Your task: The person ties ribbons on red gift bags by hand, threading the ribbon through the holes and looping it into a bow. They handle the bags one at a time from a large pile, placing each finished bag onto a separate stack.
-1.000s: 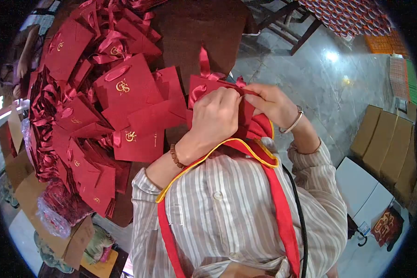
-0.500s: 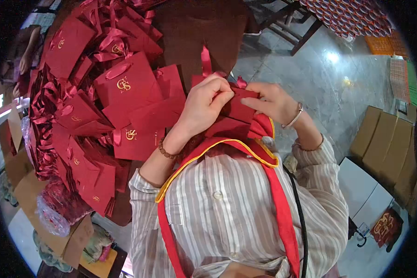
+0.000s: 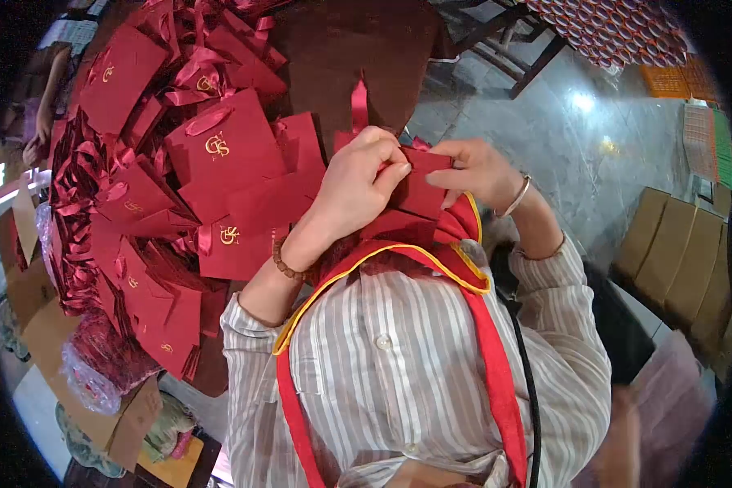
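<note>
Close in front of my chest I hold a small dark-red paper gift bag. My left hand, with a beaded bracelet on its wrist, pinches the bag's upper edge with thumb and curled fingers. The right side of the same bag is gripped by my right hand, fingers bent and thumb across its face. A bit of pink ribbon shows at the top between my hands. What my left fingertips pinch is partly hidden. Behind my left hand a longer ribbon loop stands up.
Many red gift bags with gold lettering and ribbons are heaped at left on the brown table. Cardboard boxes stand on the floor at right. Another person's arm shows at far left; a blurred person is at lower right.
A blurred person has come into view at the lower right, covering the white boxes there. My hands stay almost in place on the bag, with slight finger movement on the right.
</note>
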A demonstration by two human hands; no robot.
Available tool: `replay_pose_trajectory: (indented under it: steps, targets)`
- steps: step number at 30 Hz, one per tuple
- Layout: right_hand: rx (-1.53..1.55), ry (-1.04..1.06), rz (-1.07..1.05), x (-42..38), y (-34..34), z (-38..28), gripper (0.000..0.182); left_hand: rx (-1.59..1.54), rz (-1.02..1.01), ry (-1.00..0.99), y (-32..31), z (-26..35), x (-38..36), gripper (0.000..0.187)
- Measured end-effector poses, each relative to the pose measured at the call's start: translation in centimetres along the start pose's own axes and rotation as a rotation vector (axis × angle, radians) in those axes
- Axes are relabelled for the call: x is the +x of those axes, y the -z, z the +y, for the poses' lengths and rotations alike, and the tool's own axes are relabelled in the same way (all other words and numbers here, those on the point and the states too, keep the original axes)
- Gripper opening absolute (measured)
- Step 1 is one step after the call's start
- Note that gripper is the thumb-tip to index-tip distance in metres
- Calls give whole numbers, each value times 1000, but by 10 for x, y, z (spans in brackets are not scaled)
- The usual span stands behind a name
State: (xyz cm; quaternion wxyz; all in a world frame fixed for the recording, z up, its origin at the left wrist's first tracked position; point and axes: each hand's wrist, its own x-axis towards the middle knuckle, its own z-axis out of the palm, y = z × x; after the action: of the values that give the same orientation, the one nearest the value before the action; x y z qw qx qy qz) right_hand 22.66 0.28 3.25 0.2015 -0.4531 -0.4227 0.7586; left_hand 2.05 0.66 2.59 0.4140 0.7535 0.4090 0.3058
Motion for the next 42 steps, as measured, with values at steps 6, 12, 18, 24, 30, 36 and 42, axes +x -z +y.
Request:
replay_pose_trajectory:
  steps: [6, 12, 18, 24, 30, 36, 42]
  targets:
    - [-112, 8, -94, 0, 1, -10, 30, 6, 56, 47, -2, 6, -2, 6]
    - [-241, 104, 86, 11, -11, 1, 27, 138, 172, -38, -7, 5, -8, 7]
    - [-399, 216, 94, 7, -9, 11, 23, 213, 244, -178, -16, 5, -10, 9]
    - [-200, 91, 72, 0, -15, 5, 15, 282, 226, -220, -18, 11, -12, 10]
    - [-327, 57, 164, -7, -18, 4, 14, 411, 265, -240, -31, 14, -15, 16]
    - [-73, 134, 80, -5, -10, 18, 24, 8, 193, 18, -14, 8, -7, 8]
    - [-108, 18, 1, -3, -3, 5, 28, -229, 125, 143, -6, -3, -5, 7]
